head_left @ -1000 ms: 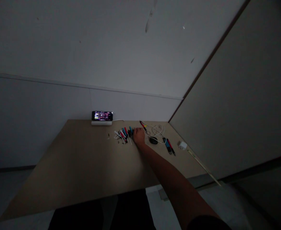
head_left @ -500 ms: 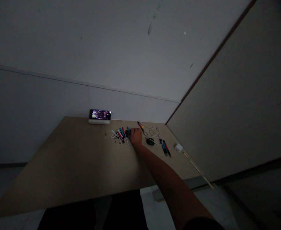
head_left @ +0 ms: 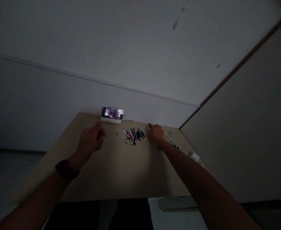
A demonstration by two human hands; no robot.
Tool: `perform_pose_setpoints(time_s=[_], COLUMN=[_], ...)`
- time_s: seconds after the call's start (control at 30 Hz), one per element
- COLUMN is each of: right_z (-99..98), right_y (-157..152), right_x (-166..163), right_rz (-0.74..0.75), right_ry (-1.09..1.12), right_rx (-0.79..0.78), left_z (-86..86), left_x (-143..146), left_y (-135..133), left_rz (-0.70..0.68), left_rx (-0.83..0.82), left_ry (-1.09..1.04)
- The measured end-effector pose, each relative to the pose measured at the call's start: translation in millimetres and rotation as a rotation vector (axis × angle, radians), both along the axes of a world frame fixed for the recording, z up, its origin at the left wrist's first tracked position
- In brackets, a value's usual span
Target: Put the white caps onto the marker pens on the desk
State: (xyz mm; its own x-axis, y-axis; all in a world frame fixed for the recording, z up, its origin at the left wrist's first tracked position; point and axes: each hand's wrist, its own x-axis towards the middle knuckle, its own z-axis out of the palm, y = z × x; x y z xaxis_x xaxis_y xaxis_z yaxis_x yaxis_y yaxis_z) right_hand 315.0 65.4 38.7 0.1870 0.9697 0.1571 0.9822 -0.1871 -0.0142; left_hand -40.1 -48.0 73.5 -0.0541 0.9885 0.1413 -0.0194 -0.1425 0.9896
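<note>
A heap of small pens and sticks [head_left: 133, 135] in red, blue, black and white lies on the far part of a brown table [head_left: 111, 169]. My right hand [head_left: 156, 133] rests on the table just right of the heap, beside a red-tipped pen [head_left: 150, 126] and a white cable [head_left: 170, 136]; its fingers are curled, and what they hold is hidden. My left hand [head_left: 90, 141] hovers over the table left of the heap, fingers loosely curled with nothing seen in them. A dark band sits on its wrist [head_left: 66, 168].
A lit phone [head_left: 113, 113] stands on a white stand at the table's back edge against the wall. A white plug [head_left: 195, 156] lies near the right edge, next to a brown panel [head_left: 245, 134]. The room is dim.
My left hand has come into view over the table. My right hand has shifted from the heap's right edge further right toward the cable. The camera has turned.
</note>
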Motion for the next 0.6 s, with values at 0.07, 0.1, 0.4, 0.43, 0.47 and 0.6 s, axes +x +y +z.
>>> perform_pose_setpoints(time_s=[0.07,0.1,0.4,0.43,0.47,0.6], right_z=[6.4,8.3,10.3,12.1,14.2,17.2], right_y=[2.8,3.7,2.1,1.9,1.3,-12.6], right_x=[8.2,10.8,14.9,13.3,10.7,-14.5], right_rz=[-0.055,-0.082,-0.220,-0.222,-0.221,-0.180], right_ry=[-0.040,-0.055,-0.033,-0.022,-0.009,0.055], right_rx=[-0.067,-0.096,-0.202,-0.194,-0.180,-0.069], left_z=[-13.6,-20.7,-72.6,-74.5,-75.9,-77.8], left_x=[17.3,27.2,55.1,53.7,52.6,52.9], left_y=[10.8,17.2,36.6,35.7,35.4,39.4], left_rz=[-0.078,-0.129,-0.120,-0.146,-0.179,-0.264], left_rx=[-0.011,0.001,0.149,0.144,0.141,0.119], left_ry=[0.068,0.118,0.295,0.288,0.285,0.248])
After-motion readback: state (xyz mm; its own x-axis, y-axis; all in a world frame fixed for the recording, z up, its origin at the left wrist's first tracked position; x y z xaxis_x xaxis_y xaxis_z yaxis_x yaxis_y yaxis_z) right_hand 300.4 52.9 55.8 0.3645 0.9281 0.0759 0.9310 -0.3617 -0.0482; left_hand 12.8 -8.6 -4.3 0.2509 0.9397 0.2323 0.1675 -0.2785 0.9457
